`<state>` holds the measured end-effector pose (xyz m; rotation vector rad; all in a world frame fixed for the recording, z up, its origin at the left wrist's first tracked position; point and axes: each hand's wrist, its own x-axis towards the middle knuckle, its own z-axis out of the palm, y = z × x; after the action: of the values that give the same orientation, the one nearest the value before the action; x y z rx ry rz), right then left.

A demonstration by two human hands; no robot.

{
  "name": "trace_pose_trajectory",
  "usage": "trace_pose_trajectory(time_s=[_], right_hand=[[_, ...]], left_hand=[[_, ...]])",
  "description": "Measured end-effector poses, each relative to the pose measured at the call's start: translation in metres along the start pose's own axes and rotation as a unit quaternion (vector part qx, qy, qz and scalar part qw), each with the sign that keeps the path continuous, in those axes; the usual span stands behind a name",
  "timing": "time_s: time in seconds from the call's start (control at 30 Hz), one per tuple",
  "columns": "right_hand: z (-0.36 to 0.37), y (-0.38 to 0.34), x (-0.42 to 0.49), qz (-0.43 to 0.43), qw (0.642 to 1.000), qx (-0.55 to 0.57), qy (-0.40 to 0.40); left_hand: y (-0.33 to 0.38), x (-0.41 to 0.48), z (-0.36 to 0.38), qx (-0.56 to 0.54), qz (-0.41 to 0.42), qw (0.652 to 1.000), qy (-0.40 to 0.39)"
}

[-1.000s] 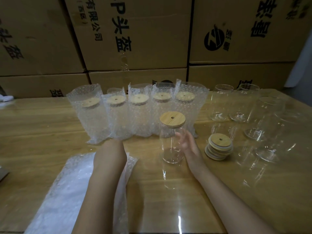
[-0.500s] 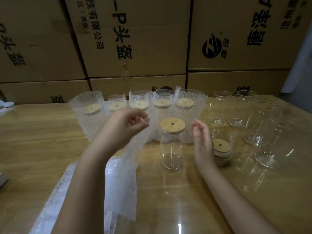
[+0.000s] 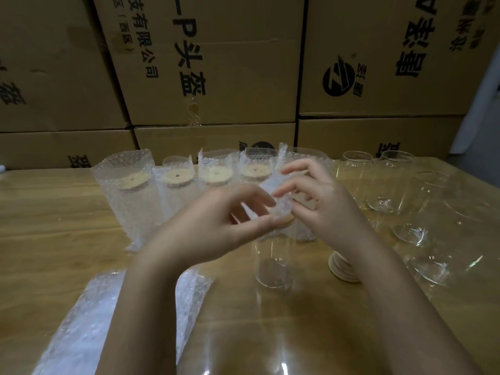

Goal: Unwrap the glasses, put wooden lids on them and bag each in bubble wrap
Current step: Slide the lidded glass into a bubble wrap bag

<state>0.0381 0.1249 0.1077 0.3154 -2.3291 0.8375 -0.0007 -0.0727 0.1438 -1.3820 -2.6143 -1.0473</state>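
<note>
A clear glass [image 3: 273, 262] with a wooden lid [image 3: 287, 221] stands on the table in front of me. Above it, my left hand [image 3: 213, 226] and my right hand [image 3: 322, 201] both pinch the top edge of a bubble wrap bag [image 3: 276, 196], which hangs down from my fingers. Behind them stands a row of several lidded glasses in bubble wrap bags [image 3: 178, 190]. A stack of wooden lids [image 3: 342, 267] sits to the right of the glass, partly hidden by my right forearm.
Several bare glasses [image 3: 387, 185] stand at the right on the wooden table [image 3: 40, 239]. A pile of flat bubble wrap bags [image 3: 81, 328] lies at the lower left. Stacked cardboard boxes [image 3: 216, 63] wall off the back.
My left hand lifted a bubble wrap bag off the pile and brought it over the glass. My right hand let go of the glass and rose to pinch the bag's edge.
</note>
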Motion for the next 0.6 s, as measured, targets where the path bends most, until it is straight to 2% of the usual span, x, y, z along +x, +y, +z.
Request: trace_pose_trajectory(time_s=[0.07,0.2,0.33,0.4,0.47,0.53,0.6], right_hand=[[0.005,0.001,0.000,0.013,1.000,-0.001,0.017],[0.010,-0.003,0.002,0.037,0.993,0.111,0.011],[0.016,-0.008,0.002,0.061,0.974,0.220,-0.002],[0.018,-0.006,0.002,0.120,0.948,0.294,0.014],[0.018,-0.003,0.003,0.195,0.905,0.378,0.025],[0.018,0.001,0.004,0.256,0.870,0.421,0.021],[0.016,0.001,0.005,0.280,0.850,0.446,0.005]], left_hand=[[-0.005,0.006,0.006,-0.009,-0.033,0.999,-0.034],[-0.009,0.018,0.023,0.010,-0.068,0.994,0.082],[-0.012,0.026,0.033,-0.016,-0.093,0.987,0.128],[-0.012,0.026,0.035,-0.012,-0.100,0.984,0.146],[-0.012,0.026,0.036,0.005,-0.096,0.984,0.153],[-0.012,0.026,0.038,0.024,-0.096,0.984,0.151],[-0.012,0.027,0.040,0.026,-0.105,0.984,0.141]])
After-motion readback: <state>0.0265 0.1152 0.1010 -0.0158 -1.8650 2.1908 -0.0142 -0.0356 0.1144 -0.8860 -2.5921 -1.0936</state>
